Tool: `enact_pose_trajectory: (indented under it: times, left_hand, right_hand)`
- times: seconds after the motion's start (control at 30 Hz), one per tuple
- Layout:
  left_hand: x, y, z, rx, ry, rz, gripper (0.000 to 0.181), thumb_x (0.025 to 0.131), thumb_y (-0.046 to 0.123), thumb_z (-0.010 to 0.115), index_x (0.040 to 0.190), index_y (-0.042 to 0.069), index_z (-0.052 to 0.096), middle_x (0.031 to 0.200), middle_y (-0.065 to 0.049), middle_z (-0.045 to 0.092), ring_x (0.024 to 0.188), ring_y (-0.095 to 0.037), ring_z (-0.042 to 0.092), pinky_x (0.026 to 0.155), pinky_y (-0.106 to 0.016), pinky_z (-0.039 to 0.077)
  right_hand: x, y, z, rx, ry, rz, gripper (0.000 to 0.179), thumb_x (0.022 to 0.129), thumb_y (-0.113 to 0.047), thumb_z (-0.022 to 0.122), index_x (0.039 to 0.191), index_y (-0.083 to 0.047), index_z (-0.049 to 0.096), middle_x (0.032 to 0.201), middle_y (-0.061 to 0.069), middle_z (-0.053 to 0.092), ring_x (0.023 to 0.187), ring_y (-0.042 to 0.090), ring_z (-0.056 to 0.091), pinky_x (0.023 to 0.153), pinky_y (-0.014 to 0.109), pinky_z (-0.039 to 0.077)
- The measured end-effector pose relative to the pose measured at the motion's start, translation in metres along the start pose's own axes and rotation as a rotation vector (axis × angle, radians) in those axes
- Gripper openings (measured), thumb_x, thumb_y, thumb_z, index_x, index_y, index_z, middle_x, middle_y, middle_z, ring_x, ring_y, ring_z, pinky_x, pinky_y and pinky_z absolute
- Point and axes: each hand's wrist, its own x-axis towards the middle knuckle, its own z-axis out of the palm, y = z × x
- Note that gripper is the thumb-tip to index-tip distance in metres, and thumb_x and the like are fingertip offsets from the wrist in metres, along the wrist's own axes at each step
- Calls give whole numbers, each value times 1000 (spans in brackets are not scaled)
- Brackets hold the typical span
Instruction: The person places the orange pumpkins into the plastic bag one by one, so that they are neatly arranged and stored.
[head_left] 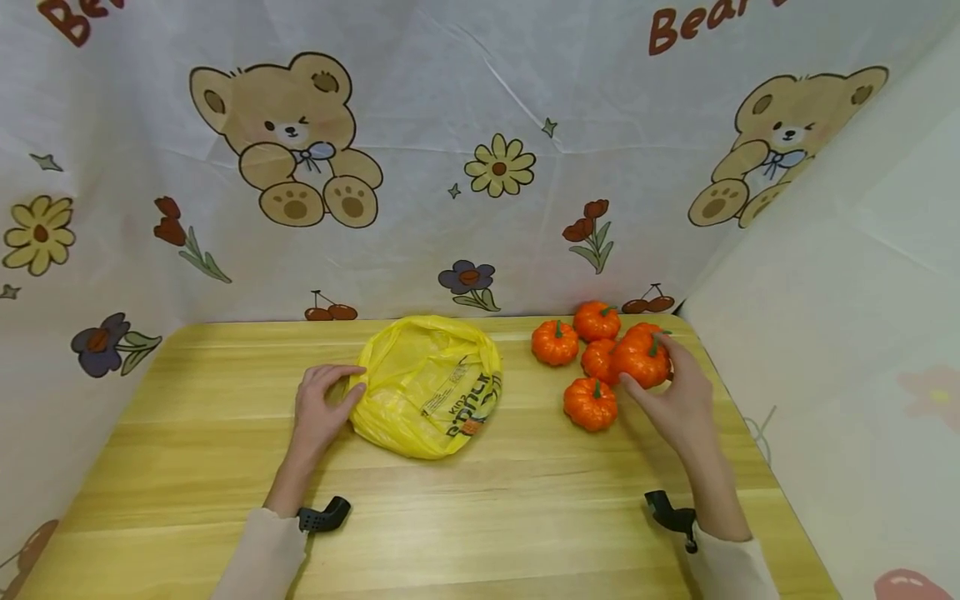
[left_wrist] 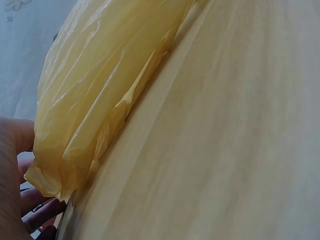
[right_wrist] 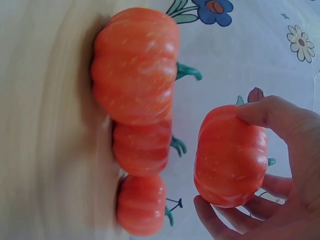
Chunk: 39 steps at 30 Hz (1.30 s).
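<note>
A yellow plastic bag [head_left: 427,408] with dark print lies on the table, its mouth spread wide. At its left rim, my left hand [head_left: 321,404] pinches the plastic between thumb and fingers; the left wrist view shows the gathered bag edge [left_wrist: 60,170] there. My right hand [head_left: 686,400] grips a small orange toy pumpkin [head_left: 640,358] with a green stem, raised off the table in the right wrist view. Several similar pumpkins [head_left: 590,405] stand close by on the table, to the left of and behind the held one, which partly hides some.
The wood-grain table [head_left: 480,525] reaches back to a white cloth [head_left: 420,108] printed with bears and flowers. A pale side wall [head_left: 840,333] borders the table at right. Black wrist cameras [head_left: 324,515] are strapped to both wrists.
</note>
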Motion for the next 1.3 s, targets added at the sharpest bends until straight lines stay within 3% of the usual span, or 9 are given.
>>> enact_pose_trajectory:
  times: [0.3, 0.8, 1.3]
  left_hand:
    - [1, -1, 0, 6, -1, 11, 23, 90, 8, 80, 113, 5, 79, 119, -18, 74, 116, -32, 52, 102, -48, 34]
    - [1, -3, 0, 1, 1, 20, 22, 90, 9, 80, 112, 6, 79, 118, -18, 74, 116, -32, 52, 102, -49, 33]
    - [2, -3, 0, 7, 0, 18, 22, 90, 8, 81, 112, 7, 79, 116, -18, 75, 115, -31, 52, 101, -48, 34]
  right_hand:
    - [9, -19, 9, 34, -7, -20, 76, 87, -20, 86, 151, -3, 50, 143, 23, 60, 122, 43, 59, 97, 61, 51]
    - [16, -57, 48, 91, -54, -110, 78, 82, -23, 90, 149, -6, 53, 143, 18, 62, 129, 40, 59, 111, 62, 44]
    - [23, -101, 77, 164, -129, -93, 79, 83, -29, 89, 151, -10, 52, 145, 13, 61, 133, 35, 58, 115, 56, 42]
